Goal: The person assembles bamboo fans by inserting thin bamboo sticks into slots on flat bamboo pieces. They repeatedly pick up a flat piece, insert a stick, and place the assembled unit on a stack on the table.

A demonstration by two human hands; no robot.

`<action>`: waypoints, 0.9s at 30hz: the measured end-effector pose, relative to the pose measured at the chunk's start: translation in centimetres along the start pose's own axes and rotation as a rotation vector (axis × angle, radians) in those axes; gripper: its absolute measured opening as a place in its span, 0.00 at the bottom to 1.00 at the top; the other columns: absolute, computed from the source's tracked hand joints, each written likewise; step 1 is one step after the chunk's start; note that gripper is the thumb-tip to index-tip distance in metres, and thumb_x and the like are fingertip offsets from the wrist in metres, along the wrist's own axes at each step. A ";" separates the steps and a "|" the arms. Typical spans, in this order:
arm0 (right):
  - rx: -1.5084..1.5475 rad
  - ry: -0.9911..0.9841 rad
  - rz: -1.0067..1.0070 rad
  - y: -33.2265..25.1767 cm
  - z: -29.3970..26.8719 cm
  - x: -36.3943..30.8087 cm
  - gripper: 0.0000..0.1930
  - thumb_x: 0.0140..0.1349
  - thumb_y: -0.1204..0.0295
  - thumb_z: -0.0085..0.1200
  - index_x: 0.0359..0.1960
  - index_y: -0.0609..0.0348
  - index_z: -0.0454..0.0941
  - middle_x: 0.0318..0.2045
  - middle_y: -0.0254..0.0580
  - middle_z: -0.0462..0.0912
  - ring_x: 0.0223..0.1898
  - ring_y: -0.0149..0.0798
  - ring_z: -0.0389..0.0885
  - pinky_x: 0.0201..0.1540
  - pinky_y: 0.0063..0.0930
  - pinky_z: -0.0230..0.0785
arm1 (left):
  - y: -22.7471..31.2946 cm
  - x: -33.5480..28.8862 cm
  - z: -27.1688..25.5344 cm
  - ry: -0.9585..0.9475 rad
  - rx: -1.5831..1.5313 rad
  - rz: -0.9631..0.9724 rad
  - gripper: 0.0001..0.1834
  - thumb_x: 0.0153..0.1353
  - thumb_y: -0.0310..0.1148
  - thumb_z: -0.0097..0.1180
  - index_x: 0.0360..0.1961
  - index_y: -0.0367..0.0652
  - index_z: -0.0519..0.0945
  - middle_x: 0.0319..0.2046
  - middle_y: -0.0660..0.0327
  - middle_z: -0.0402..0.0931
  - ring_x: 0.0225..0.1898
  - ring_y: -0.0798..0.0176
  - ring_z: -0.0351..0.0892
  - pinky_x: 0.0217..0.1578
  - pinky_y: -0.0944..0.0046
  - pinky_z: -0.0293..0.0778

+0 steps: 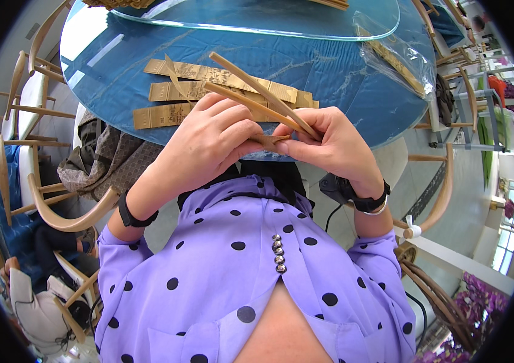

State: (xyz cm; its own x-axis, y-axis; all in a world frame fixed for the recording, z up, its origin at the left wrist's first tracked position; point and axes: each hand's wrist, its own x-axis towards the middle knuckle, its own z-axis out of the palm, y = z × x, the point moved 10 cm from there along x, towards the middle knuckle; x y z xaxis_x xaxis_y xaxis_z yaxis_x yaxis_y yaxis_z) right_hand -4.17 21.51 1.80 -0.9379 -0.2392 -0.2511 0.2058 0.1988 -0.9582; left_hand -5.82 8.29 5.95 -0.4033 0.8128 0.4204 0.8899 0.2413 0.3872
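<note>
Chopsticks (263, 92) lie in the closed grip of your right hand (332, 144) over the near edge of the surface (381, 115), and your left hand (211, 136) pinches a brown paper-like strip (271, 143) beside them, so press lightly and evenly lest it crease.

Paper sleeves (160, 116) lie in rows on a table (354, 109), beyond two sticks (257, 89) in the right hand (337, 144); a plastic bag (393, 57) rests farther right, chairs (84, 219) on both sides.
</note>
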 end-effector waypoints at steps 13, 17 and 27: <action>-0.134 0.023 -0.030 -0.5 -0.7 -0.5 0.07 0.58 0.80 0.66 0.39 0.66 0.88 0.25 0.30 0.84 0.26 0.18 0.72 0.29 0.17 0.65 | 0.1 0.4 1.2 -0.099 -0.138 -0.045 0.07 0.60 0.28 0.63 0.39 0.41 0.81 0.37 0.57 0.83 0.39 0.50 0.82 0.43 0.53 0.74; -0.183 0.058 -0.019 -0.2 -1.1 -0.4 0.06 0.57 0.78 0.67 0.36 0.64 0.88 0.23 0.27 0.82 0.22 0.18 0.64 0.24 0.19 0.56 | 1.2 0.9 0.8 -0.098 -0.033 0.028 0.08 0.59 0.28 0.64 0.39 0.41 0.81 0.33 0.59 0.83 0.35 0.53 0.82 0.40 0.56 0.74; -0.282 0.355 -0.386 -4.0 -2.6 -2.1 0.09 0.57 0.77 0.70 0.40 0.60 0.88 0.30 0.30 0.81 0.20 0.20 0.63 0.22 0.20 0.55 | -1.9 0.7 -0.5 0.022 -0.188 -0.324 0.06 0.64 0.27 0.63 0.40 0.37 0.81 0.27 0.56 0.81 0.27 0.54 0.82 0.31 0.59 0.76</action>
State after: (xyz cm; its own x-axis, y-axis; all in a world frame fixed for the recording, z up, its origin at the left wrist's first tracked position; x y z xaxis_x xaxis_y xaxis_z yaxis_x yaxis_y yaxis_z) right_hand -3.77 23.73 6.50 -0.9762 -0.0213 0.2159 -0.2049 0.4175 -0.8853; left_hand -7.87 8.14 5.88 -0.6641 0.6979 0.2681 0.6612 0.3810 0.6462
